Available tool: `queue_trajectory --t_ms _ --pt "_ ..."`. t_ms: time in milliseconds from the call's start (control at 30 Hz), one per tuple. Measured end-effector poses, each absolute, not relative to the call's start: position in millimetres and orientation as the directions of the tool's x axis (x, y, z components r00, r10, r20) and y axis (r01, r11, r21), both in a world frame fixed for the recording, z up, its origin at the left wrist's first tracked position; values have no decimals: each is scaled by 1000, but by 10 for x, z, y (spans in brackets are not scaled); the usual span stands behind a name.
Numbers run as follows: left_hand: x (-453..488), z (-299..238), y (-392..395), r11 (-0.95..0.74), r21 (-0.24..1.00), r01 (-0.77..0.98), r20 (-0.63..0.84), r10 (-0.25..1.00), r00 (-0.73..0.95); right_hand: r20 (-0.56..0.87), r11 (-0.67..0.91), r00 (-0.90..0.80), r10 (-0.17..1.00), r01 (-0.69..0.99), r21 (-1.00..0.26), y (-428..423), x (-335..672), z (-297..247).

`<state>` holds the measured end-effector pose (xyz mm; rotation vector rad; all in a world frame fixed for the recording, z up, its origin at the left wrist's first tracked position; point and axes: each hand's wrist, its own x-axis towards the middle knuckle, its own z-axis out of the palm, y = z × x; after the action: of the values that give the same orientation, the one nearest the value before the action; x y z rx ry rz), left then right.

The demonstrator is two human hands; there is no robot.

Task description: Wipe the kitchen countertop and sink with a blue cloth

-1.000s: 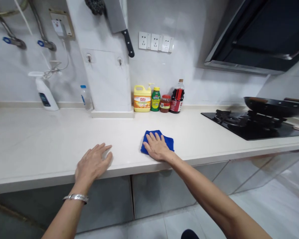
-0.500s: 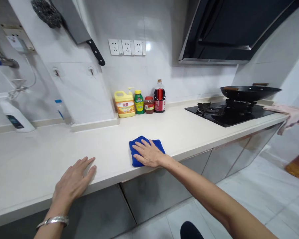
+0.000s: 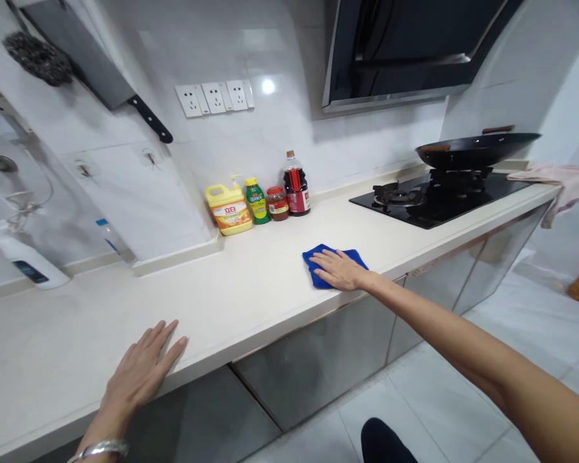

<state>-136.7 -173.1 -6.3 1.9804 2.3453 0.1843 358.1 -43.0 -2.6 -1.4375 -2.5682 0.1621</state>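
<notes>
My right hand (image 3: 336, 269) lies flat with fingers spread on a folded blue cloth (image 3: 358, 256), pressing it against the white countertop (image 3: 260, 283) near the front edge. Parts of the cloth show around the fingers, and the rest is hidden under the palm. On the left, my left hand (image 3: 142, 363) rests on the counter by its front edge, fingers stretched out, holding nothing. A silver bracelet (image 3: 101, 449) circles that wrist.
Along the wall stand a yellow detergent jug (image 3: 229, 211), a green bottle (image 3: 257, 202), a red-lidded jar (image 3: 277, 204) and a dark sauce bottle (image 3: 296, 186). A wok (image 3: 477, 153) sits on the black gas stove (image 3: 424, 209). A cleaver (image 3: 84, 54) hangs at upper left.
My right hand and the blue cloth have slid right along the counter, farther from the left hand. The left hand stays at about the same place on the counter; the view has tilted.
</notes>
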Motion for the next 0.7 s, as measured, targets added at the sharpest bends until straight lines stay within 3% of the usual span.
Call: queue_trajectory --t_ms 133,300,533,633,700 --pt "-1459 -50 -1718 139 123 983 4 990 -141 142 385 -363 921 903 -189 -262 4143 -92" --pt "-1709 118 -1725 128 282 951 -56 992 -117 138 262 -240 961 950 -170 -172 4497 -153" --pt "-1804 109 -1643 149 342 928 65 981 -182 113 207 -197 974 974 -91 -283 4374 -113" --pt "-1900 -68 -1525 97 311 946 78 989 -127 88 211 -204 975 975 -73 -374 4235 -76" --pt "-2042 -231 -1431 17 216 976 147 988 -49 80 229 -223 972 971 -73 -437 4081 -42"
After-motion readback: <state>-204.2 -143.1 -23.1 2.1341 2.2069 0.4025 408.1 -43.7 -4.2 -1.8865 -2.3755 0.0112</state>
